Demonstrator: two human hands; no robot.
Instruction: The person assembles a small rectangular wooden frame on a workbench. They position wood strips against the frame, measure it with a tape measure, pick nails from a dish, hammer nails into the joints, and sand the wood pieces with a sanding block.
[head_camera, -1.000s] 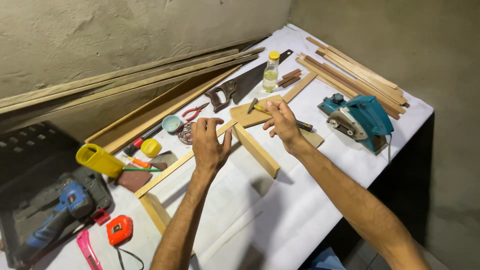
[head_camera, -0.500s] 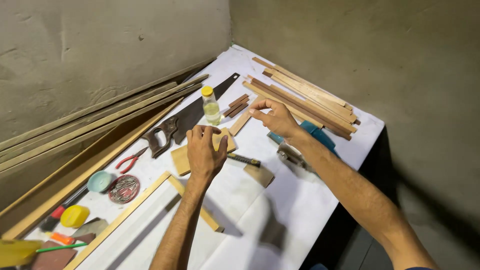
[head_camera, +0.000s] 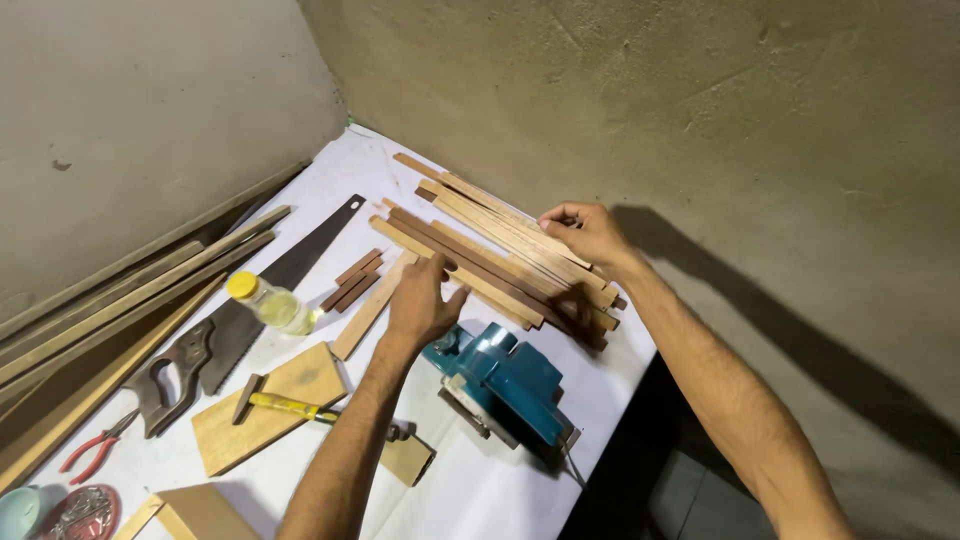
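Both hands were on the stack of wood strips (head_camera: 500, 250) in the head view: the left hand (head_camera: 420, 300) lay flat with fingers spread on its near edge, and the right hand (head_camera: 585, 232) had its fingers curled narrowly over the far strips. Those strips reached toward the edge of the white surface (head_camera: 480, 490), so a careless tug might have spilled some off or against the blue power planer (head_camera: 505, 385) just behind the left fingers. Half a second earlier the hands had hovered short of the stack, nearer the glue bottle (head_camera: 268, 302).

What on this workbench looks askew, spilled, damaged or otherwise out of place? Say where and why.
No spill or damage shows. The electric planer sits close to the table's front edge, just below the left hand. The wooden strips under the right hand lie fanned, their ends uneven.
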